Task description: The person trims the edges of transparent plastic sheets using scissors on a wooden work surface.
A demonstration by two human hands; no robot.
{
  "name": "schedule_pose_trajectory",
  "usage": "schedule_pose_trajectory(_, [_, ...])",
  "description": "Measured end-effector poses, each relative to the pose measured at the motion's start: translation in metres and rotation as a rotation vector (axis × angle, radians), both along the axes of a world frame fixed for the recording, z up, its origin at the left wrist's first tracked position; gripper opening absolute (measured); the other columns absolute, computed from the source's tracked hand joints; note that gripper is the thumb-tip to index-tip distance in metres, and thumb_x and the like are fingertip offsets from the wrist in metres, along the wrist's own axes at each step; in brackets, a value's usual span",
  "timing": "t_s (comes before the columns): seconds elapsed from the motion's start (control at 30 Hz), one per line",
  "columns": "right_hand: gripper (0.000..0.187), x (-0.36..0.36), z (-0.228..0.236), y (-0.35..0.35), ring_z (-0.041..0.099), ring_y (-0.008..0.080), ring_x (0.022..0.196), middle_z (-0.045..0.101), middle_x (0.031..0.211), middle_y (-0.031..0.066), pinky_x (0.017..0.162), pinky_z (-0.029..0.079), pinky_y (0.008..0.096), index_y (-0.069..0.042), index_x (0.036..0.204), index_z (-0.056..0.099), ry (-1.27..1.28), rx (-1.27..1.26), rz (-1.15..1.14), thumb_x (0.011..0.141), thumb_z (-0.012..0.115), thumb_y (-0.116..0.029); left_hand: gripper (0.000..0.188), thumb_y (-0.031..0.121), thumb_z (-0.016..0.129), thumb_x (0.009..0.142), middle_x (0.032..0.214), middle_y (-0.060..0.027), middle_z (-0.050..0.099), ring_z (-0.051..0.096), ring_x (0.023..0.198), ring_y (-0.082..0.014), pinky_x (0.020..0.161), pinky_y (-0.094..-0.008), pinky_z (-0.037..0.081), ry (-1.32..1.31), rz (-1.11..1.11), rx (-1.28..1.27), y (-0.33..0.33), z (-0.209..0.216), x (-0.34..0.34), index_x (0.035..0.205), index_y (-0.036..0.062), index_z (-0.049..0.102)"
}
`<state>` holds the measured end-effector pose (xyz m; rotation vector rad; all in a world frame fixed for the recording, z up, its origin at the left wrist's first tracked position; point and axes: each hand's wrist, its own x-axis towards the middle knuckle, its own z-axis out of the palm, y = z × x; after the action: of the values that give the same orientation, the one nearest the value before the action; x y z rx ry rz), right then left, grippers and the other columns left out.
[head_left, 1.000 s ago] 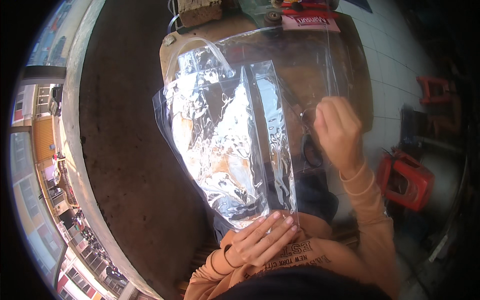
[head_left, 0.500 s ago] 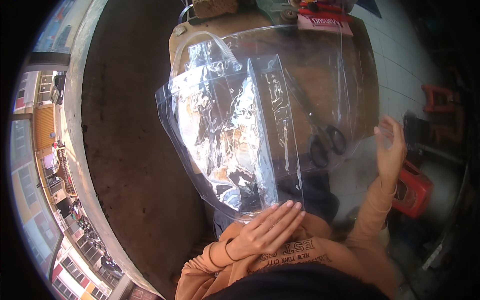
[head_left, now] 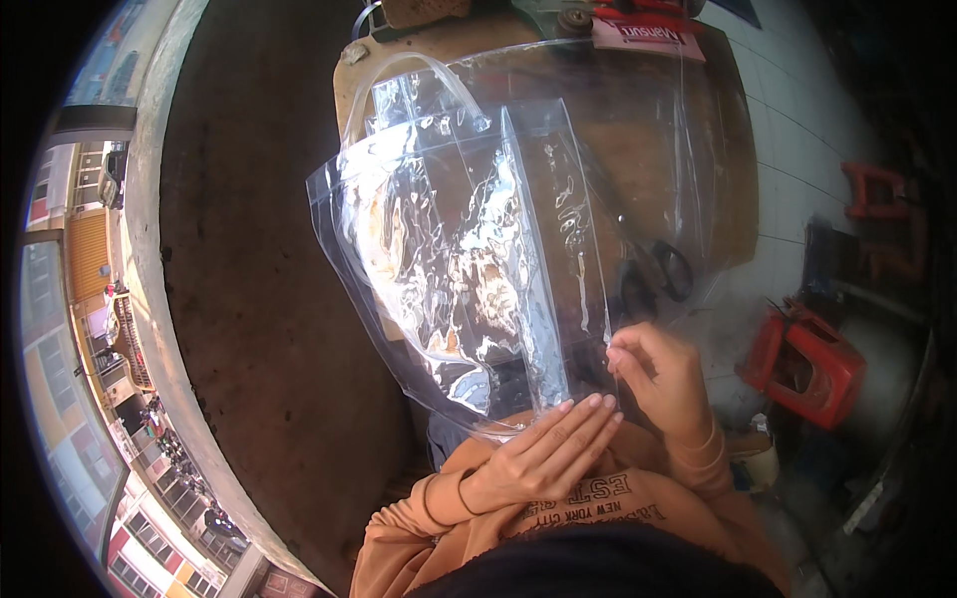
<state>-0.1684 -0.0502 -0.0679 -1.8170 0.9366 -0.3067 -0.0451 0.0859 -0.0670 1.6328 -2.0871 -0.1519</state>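
A clear plastic bag [head_left: 469, 229] with a translucent strap handle [head_left: 439, 70] lies slantwise over the table and toward my lap, its surface wrinkled and full of glare. Flat across its near edge rests my left hand [head_left: 543, 456], open, fingers stretched out side by side. My right hand [head_left: 666, 384] is closed in a pinch at the bag's right edge, thumb against forefinger. Just beyond it lie scissors [head_left: 670, 267] with black handles, seen through clear plastic sheeting [head_left: 653, 130] spread on the tabletop.
The brown table [head_left: 733, 149] carries a pink packet [head_left: 648, 38] and red-handled items [head_left: 653, 12] at its far side. A brown block [head_left: 424, 12] sits at the far left. Red plastic stools [head_left: 817, 369] stand on the tiled floor at right. A low ledge [head_left: 150, 219] runs along the left.
My right hand has come in from the far right to the bag's right edge and closed there. The bag's right side has shifted slightly rightward; my left hand has stayed nearly still.
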Motion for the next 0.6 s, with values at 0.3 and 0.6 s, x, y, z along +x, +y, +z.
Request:
schedule_pose_trajectory(0.3, [0.014,0.001,0.000,-0.010,0.059,0.0242,0.067,0.057,0.076,0.0102,0.058,0.048,0.0326,-0.001,0.087,0.057,0.032,-0.338,0.126,0.076,0.065,-0.002,0.028,0.012,0.052,0.084,0.108,-0.0054,0.066,0.062,0.102,-0.0161,0.088,-0.0272,0.048,0.002,0.007,-0.021,-0.001,-0.001,-0.002,0.108,0.0074,0.066])
schedule_pose_trajectory(0.6, [0.017,0.013,0.007,-0.005,0.059,0.0221,0.063,0.058,0.074,0.0093,0.055,0.048,0.0300,0.000,0.085,0.056,0.098,-0.209,0.016,0.075,0.069,-0.005,0.028,0.014,0.051,0.085,0.108,-0.0052,0.066,0.062,0.103,-0.0159,0.089,-0.0276,0.047,-0.023,0.009,-0.022,0.000,-0.001,-0.004,0.108,0.0070,0.066])
